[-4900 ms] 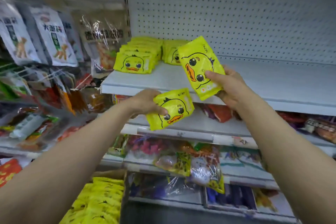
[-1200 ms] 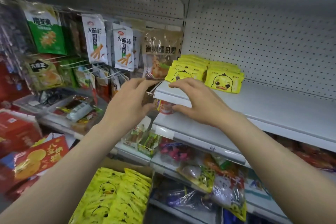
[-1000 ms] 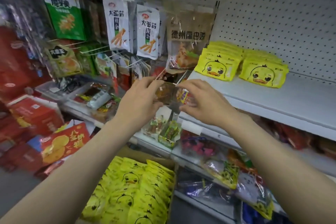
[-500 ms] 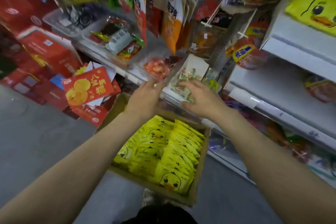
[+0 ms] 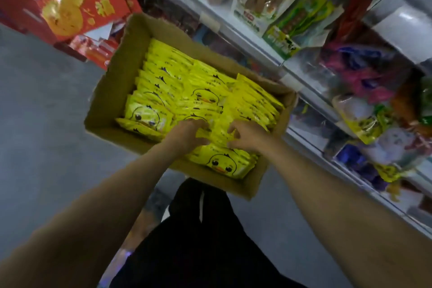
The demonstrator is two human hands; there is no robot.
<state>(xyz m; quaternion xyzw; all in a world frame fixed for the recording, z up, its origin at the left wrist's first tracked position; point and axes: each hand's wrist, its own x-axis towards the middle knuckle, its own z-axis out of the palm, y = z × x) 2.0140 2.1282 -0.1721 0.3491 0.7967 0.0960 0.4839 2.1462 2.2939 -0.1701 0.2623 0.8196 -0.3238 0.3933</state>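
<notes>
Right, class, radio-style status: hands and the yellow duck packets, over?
Left hand and right hand both in brown cardboard box, fingers curled on yellow duck-print packets. None lifted clear. Nothing blocking.

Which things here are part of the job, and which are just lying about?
In the job: yellow duck packets, cardboard box, left hand and right hand gripping packets.
Lying about: red gift boxes, green snack bags, shelf.

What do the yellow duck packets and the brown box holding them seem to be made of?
The yellow duck-printed packets look like thin glossy plastic film: they crease and catch light. The brown open-topped box is probably matte corrugated cardboard, judging by its dull tan walls.
</notes>
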